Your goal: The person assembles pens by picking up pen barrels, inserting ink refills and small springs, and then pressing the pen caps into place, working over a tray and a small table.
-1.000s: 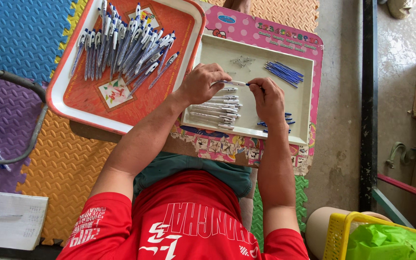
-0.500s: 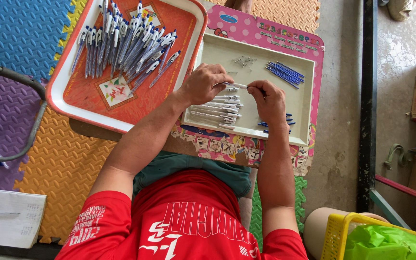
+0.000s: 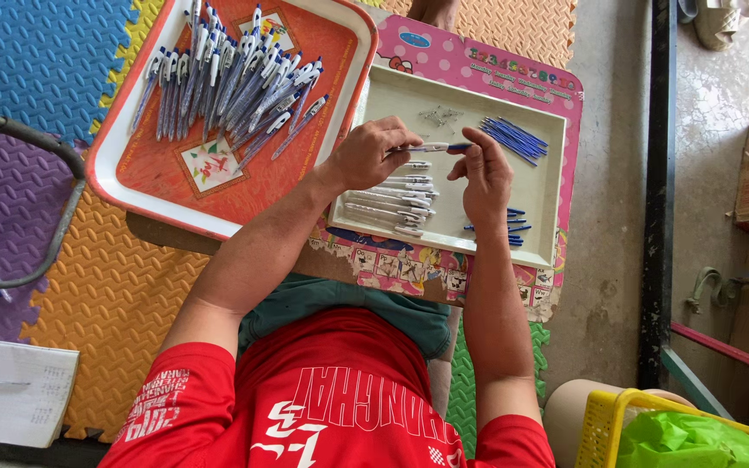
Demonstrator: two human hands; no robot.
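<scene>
Two bare hands meet over a shallow cream tray that sits on a pink, dotted board across the person's lap. Between them is one pen, white in the barrel with a blue end, held level above the tray's middle. Left hand curls around the white part, fingers closed on it from the near side; right hand pinches the blue end with thumb and forefinger, the other fingers loosely bent beneath. Just under the left hand lies a neat row of white pen barrels, stacked side by side along the tray's left portion. Toward the tray's far right corner rests a loose bundle of thin blue refills, and a few small blue caps or end pieces lie near the right wrist, partly hidden by it. A scatter of tiny metal springs shows near the far edge, too small to make out clearly. Left of all this, well apart from the hands, a larger orange tray with a white rim holds a heap of finished blue-and-white pens. Everything rests on foam floor mats in blue, purple, orange and yellow. The person wears a red shirt, and a yellow basket with something green in it stands at their right.
</scene>
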